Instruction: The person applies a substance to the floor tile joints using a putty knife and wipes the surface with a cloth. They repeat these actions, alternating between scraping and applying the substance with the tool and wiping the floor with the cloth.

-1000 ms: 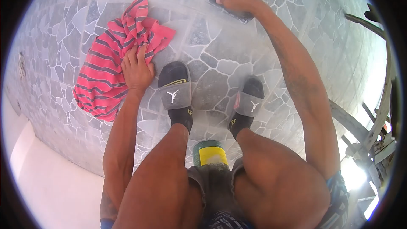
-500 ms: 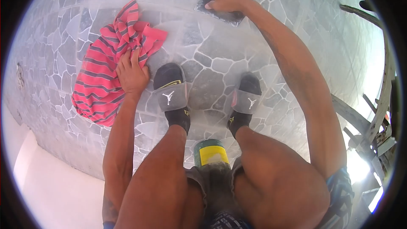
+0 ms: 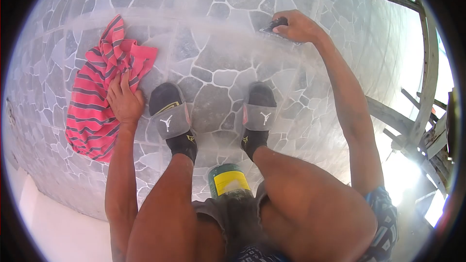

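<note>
My left hand [image 3: 125, 101] rests on a bunched pink cloth with dark stripes [image 3: 92, 111], its fingers spread over the fabric. Up and to the right, my right hand [image 3: 296, 26] has its fingers wrapped round a dark pad [image 3: 277, 23], which touches the stone-patterned floor [image 3: 213, 109]. The pad shows nearly edge-on, and its underside is hidden. Pale dust lies over the floor around it.
Two feet in dark socks and slides [image 3: 173, 120] stand between the hands. Behind them, between the legs, is a green container with a yellow label [image 3: 230, 182]. Wooden poles [image 3: 427, 73] stand at the right edge. A pale wall [image 3: 58, 199] borders the lower left.
The whole view has shifted. My right hand has moved toward the right with the pad, which now looks more tilted. My left hand stays on the cloth.
</note>
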A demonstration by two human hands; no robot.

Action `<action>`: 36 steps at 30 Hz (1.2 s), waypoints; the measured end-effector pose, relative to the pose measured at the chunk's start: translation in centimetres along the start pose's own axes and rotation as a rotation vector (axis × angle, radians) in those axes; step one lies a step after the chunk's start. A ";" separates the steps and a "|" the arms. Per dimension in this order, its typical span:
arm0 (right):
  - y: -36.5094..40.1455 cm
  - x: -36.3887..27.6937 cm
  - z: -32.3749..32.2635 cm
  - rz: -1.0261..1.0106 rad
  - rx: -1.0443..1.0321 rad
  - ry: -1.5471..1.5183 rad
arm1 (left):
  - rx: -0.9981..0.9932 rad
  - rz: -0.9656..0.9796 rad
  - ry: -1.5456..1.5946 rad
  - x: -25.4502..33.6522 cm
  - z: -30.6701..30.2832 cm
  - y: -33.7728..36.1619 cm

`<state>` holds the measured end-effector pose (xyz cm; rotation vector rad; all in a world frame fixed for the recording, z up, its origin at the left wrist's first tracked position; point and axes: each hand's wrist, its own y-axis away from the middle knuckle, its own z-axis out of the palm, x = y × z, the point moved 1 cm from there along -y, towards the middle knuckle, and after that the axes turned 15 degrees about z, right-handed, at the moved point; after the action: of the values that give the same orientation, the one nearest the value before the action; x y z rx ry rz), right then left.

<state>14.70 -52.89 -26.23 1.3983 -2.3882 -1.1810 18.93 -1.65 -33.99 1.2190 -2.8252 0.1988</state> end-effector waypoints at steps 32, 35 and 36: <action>3.9 7.2 0.0 0.139 0.088 -0.113 | 0.013 0.032 -0.054 0.3 0.5 0.6; 3.9 4.5 0.5 -0.046 -0.017 0.033 | 0.029 0.043 -0.069 0.0 0.5 0.0; 3.9 3.8 -0.4 0.054 -0.015 -0.062 | 0.030 0.047 -0.064 0.2 0.5 0.2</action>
<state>10.07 -55.01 -24.28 1.3032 -2.4364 -1.2446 18.70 -1.73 -34.51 1.1869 -2.9180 0.2082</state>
